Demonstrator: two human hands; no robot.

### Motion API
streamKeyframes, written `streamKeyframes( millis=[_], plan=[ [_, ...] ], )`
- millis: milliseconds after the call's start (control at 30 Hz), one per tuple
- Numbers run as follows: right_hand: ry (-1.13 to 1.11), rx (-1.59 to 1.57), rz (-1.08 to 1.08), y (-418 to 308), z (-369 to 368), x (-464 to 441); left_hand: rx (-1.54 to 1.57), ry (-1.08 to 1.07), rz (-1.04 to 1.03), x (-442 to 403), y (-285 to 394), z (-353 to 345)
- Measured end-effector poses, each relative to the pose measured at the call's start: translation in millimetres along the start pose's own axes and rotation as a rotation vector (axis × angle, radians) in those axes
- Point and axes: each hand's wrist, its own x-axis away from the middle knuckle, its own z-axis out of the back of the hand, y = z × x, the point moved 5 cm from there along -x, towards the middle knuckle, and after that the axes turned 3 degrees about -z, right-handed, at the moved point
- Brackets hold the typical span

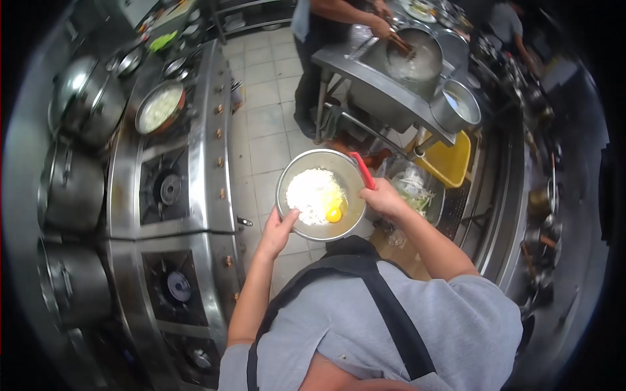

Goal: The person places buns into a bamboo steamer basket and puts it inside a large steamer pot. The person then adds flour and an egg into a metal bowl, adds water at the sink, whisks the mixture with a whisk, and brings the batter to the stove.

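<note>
in the head view, a metal bowl (354, 207) with white food (306, 194) and an egg yolk (334, 214) is held up before the dark apron (355, 251), above the tiled floor (259, 140), the left grip (278, 231) pinching its near left edge, thumb inside the rim, and the right grip (383, 195) closed on a red handle (362, 171) at its right edge. open floor runs ahead between the stove's (210, 133) front edge and the sink surface (394, 93), where another person (313, 49) narrows the way.
</note>
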Motion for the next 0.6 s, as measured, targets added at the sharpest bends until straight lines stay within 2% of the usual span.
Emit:
streamKeyframes(
  millis=[33, 100, 167, 200, 300, 400, 433, 467, 500, 533, 600],
  plan=[
    [0.044, -0.03, 0.042, 6.0, 12.9, -1.4, -0.097, -0.032, 0.061, -16.5, -0.5, -10.1],
    [0.116, -0.089, 0.076, 8.4, 41.6, -3.5, -0.096, -0.027, 0.105, -50.3, -3.9, -29.3],
    [0.109, -0.153, -0.155, 0.8, 82.0, -0.8, -0.098, -0.051, 0.145, -103.9, 6.8, -64.9],
    [0.127, -0.167, -0.169, -9.2, 95.6, 2.9, -0.059, -0.034, 0.177, -117.3, 15.2, -70.1],
    [0.188, -0.37, -0.069, -22.7, 148.6, 7.5, -0.048, 0.007, 0.208, -151.9, 38.8, -94.4],
    [0.334, -0.402, 0.009, -42.7, 225.3, 26.6, -0.063, 0.04, 0.21, -187.6, 61.8, -108.5],
    [0.395, -0.321, 0.014, -55.6, 252.0, 39.4, -0.078, 0.024, 0.195, -198.6, 68.4, -111.7],
    [0.495, -0.238, 0.171, -57.9, 279.1, 41.9, -0.092, 0.01, 0.179, -210.9, 76.1, -117.0],
    [0.608, -0.201, 0.226, -67.0, 301.1, 49.3, -0.133, 0.029, 0.164, -220.8, 85.5, -122.4],
    [0.799, 0.116, 0.3, -77.2, 325.1, 57.1, -0.148, 0.016, 0.158, -229.0, 97.7, -131.2],
    [0.883, 0.386, 0.058, -104.5, 359.3, 69.7, -0.124, -0.013, 0.165, -251.3, 107.8, -141.1]
  ],
)
